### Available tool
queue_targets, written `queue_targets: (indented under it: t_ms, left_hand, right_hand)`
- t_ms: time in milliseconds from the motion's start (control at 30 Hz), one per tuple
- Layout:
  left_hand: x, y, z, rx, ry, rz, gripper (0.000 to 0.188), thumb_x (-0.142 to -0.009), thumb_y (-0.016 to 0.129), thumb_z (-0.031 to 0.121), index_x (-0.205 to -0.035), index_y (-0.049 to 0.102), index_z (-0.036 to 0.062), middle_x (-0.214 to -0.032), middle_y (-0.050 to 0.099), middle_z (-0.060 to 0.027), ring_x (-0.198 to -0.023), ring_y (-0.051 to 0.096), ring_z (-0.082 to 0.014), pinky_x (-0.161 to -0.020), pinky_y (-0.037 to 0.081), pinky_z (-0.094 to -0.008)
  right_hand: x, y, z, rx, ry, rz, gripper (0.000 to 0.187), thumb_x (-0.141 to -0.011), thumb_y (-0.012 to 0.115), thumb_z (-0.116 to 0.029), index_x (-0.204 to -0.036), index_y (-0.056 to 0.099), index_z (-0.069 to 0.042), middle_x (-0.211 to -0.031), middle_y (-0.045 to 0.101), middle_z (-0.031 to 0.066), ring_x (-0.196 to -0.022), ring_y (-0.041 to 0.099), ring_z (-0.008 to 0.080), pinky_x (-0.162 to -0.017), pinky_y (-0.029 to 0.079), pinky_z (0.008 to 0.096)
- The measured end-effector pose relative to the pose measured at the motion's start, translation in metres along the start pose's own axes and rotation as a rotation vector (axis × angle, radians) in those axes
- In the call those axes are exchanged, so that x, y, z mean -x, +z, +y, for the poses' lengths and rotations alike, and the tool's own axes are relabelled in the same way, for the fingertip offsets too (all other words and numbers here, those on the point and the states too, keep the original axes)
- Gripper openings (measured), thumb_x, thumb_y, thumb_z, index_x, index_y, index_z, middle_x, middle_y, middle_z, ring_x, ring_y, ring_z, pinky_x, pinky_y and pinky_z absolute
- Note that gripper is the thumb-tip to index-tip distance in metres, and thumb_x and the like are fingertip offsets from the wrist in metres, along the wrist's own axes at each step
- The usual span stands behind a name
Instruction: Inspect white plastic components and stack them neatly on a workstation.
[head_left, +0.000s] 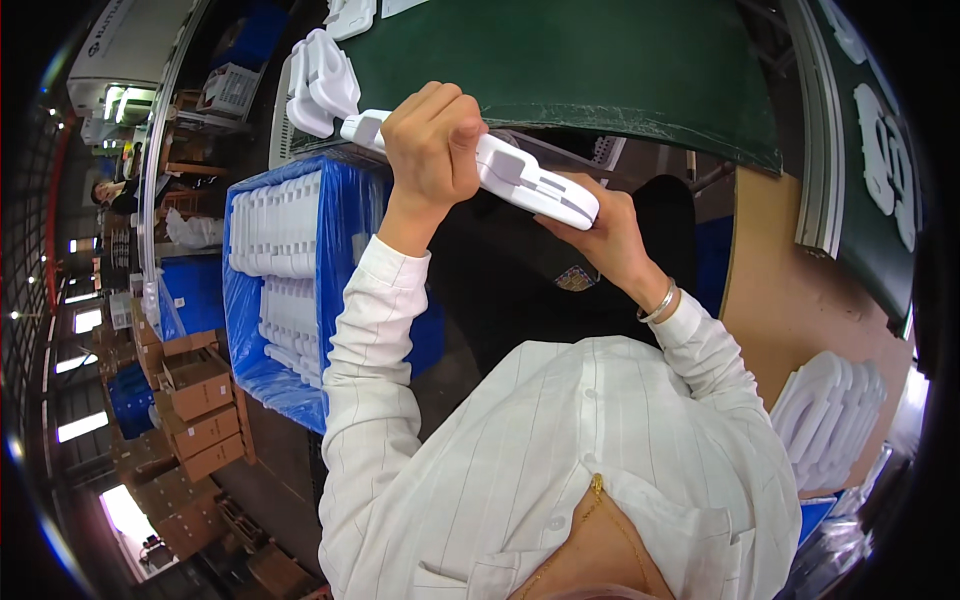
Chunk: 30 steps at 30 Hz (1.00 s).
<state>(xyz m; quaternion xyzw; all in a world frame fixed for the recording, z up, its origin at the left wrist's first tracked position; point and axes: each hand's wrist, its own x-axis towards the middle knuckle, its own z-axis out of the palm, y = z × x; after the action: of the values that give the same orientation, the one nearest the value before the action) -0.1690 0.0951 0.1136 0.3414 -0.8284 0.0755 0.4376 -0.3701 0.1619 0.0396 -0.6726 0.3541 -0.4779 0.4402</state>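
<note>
A long white plastic moulded part point(516, 176) is held up in front of me, tilted down to the right, over the near edge of the green work table point(610, 60). My left hand point(432, 145) is wrapped round its left portion with the thumb on top. The part's right end sits in the grip of my right hand point(616, 235), whose fingers are partly hidden behind it. A recess and narrow slots show on the side facing me. Just left of my left hand, several similar white parts point(325, 80) lean together at the table's corner.
A blue-lined crate point(236, 340) with rows of white parts stands to my left. On the right, more white parts point(830, 410) rest on a brown board point(770, 290), and others lie on a green conveyor belt point(850, 240). Cardboard boxes point(200, 390) and a person point(120, 192) are far left.
</note>
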Motion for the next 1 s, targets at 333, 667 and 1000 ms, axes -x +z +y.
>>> queue_targets:
  t_ms: [333, 667, 1000]
  left_hand:
    - [-0.012, -0.002, 0.014, 0.057, 0.046, -0.439, 0.041, -0.084, 0.06, 0.047, -0.083, 0.062, 0.0063, -0.074, 0.059, -0.0069, -0.066, 0.058, -0.0255, -0.053, 0.043, -0.0353]
    - [-0.001, -0.01, 0.019, 0.194, -0.249, -0.839, 0.039, -0.076, 0.074, 0.038, -0.094, 0.064, 0.0044, -0.084, 0.061, -0.0082, -0.069, 0.059, -0.028, -0.059, 0.046, -0.0327]
    - [0.003, 0.0, 0.028, 0.21, -0.471, -0.6, 0.035, -0.076, 0.075, 0.035, -0.089, 0.069, 0.0027, -0.072, 0.065, -0.0095, -0.051, 0.052, -0.0158, -0.049, 0.039, -0.0272]
  right_hand:
    - [-0.013, -0.03, 0.01, -0.089, 0.062, -0.138, 0.032, -0.076, 0.075, -0.007, -0.104, 0.06, -0.002, -0.094, 0.069, 0.0066, -0.087, 0.064, 0.0132, -0.078, 0.05, 0.0278]
    - [-0.02, -0.032, 0.036, -0.06, 0.099, -0.244, 0.039, -0.074, 0.077, -0.005, -0.107, 0.058, -0.003, -0.097, 0.063, 0.0043, -0.091, 0.061, 0.0137, -0.08, 0.048, 0.027]
    - [-0.03, -0.013, 0.023, -0.186, 0.07, 0.056, 0.038, -0.09, 0.064, -0.034, -0.109, 0.052, -0.004, -0.096, 0.057, 0.0018, -0.085, 0.05, 0.0082, -0.075, 0.042, 0.0233]
